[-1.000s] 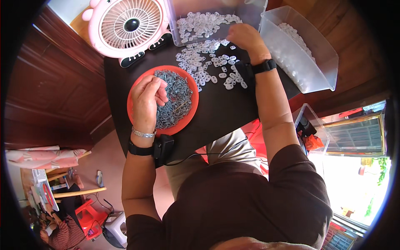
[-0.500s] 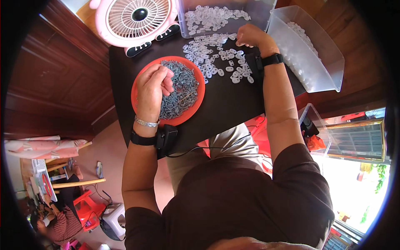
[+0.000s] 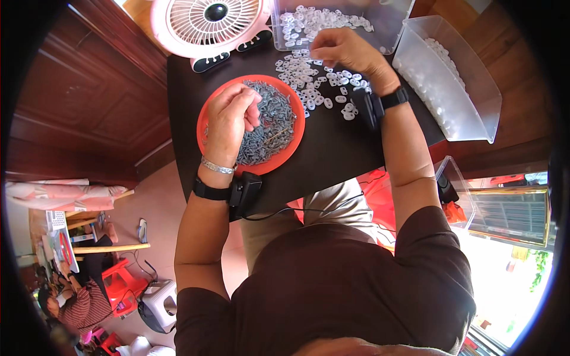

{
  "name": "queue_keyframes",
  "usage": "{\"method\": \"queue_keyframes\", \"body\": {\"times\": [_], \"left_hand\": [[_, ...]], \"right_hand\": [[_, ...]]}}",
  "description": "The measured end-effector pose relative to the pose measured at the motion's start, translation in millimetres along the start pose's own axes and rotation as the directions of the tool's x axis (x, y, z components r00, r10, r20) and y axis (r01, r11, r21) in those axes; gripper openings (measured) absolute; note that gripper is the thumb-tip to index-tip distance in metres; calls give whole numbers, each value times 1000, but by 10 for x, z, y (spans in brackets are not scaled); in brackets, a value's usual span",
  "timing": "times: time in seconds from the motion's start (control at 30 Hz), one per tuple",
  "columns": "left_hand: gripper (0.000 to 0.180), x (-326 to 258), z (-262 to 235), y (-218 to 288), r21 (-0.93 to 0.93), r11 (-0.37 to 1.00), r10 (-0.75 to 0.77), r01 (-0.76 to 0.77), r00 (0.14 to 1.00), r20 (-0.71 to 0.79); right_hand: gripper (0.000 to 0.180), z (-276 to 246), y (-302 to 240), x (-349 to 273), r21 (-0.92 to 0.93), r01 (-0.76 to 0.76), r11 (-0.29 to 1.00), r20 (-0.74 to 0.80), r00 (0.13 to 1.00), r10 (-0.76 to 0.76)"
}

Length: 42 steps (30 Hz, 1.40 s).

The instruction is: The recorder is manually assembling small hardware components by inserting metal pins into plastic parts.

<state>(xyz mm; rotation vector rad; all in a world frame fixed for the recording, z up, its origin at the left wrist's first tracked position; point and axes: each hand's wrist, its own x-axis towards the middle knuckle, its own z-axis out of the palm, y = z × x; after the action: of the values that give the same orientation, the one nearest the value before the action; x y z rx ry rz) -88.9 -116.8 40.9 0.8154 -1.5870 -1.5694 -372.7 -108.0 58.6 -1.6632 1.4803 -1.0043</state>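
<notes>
One dark table [image 3: 350,148]; clear box [image 3: 395,21] at far side; red dish [image 3: 300,115]. Left hand [image 3: 227,118] loosely curled over dish; right hand [image 3: 349,54] half-curled, shifted leftward, apparently working white two-holed pieces [image 3: 297,70]; both holds unclear. Grey screw-like bits [image 3: 267,127] in dish.

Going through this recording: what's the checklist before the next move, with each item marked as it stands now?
1. Left hand over the plate of grey parts: ok.
2. Left hand's contents: cannot tell; the fingers are curled and hide them.
3. Right hand at the white pieces: ok, though whether it holds one: cannot tell.
4. White pieces all inside the bin: not ok; many lie loose on the table.
5. Plate wholly on the table: ok.
6. Cable clear of the plate: ok; it runs across the lap.
</notes>
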Motion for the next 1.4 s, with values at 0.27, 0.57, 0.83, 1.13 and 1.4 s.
{"method": "queue_keyframes", "body": {"times": [0.27,0.57,0.83,1.13,1.4], "left_hand": [[21,-4,-11,-41,83,994,-76,68,992,97],[20,16,-39,-14,54,998,-18,14,997,78],[18,-13,-42,46,-33,998,45,-45,999,-4],[20,-21,-43,71,-72,996,51,-53,998,-32],[20,-11,-43,74,-86,995,39,-42,999,-36]], "right_hand": [[11,949,-391,-77,400,99,911,131,978,-164],[12,1000,-409,-114,312,297,902,62,941,-332],[13,644,-360,-88,-174,342,923,-41,934,-354],[13,368,-122,-60,-571,210,794,158,977,-145],[16,435,-59,-21,-711,141,689,164,986,-32]]}}
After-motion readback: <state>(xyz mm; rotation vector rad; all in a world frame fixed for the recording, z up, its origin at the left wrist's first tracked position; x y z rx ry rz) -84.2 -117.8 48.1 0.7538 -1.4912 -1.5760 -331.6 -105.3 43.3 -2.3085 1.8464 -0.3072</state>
